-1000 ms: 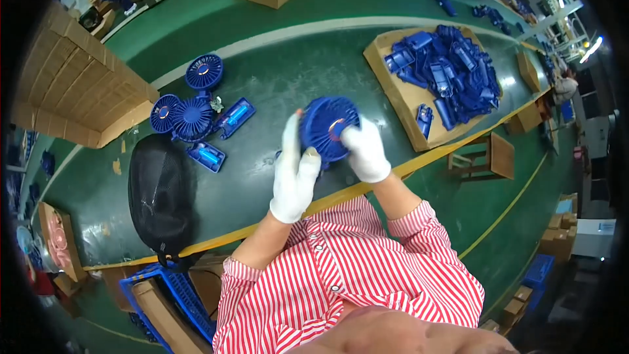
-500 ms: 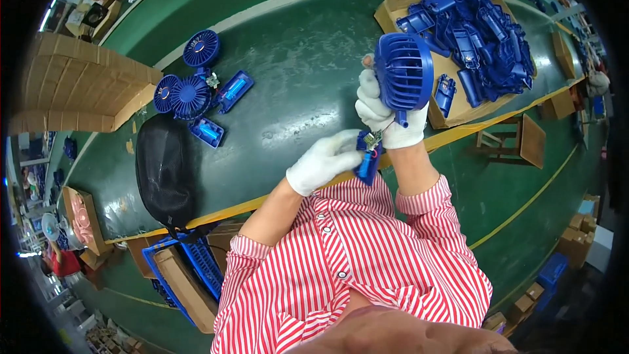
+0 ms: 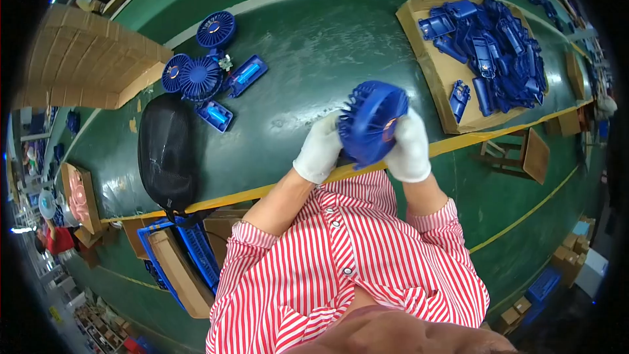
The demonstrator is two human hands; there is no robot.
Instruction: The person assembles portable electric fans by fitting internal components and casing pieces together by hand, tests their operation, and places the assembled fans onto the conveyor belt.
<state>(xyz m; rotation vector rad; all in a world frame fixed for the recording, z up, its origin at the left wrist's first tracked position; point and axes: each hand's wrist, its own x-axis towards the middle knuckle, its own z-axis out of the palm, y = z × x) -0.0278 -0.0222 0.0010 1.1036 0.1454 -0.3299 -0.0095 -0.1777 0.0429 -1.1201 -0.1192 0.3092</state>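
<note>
A blue handheld fan (image 3: 371,124) is held between my two white-gloved hands, its round slatted head tilted and slightly smeared by motion. My right hand (image 3: 411,149) grips the fan from its right side, fingers bent against the head. On the other side, my left hand (image 3: 319,148) is closed at the fan's left edge, its fingertips partly hidden behind the slats. The handle, the circuit board and the battery piece cannot be seen behind the fan head and hands.
Several blue fans (image 3: 200,78) and open handle halves with batteries (image 3: 247,75) lie at the left. Beside them are a black case (image 3: 166,154) and a cardboard box (image 3: 85,59). A shallow carton (image 3: 429,72) of blue housings stands at the right, a wooden stool (image 3: 534,156) below the yellow-taped edge.
The fan has come down and left, turning so its head tilts over my hands. My right hand has shifted to its side. The circuit board and battery piece have gone out of sight.
</note>
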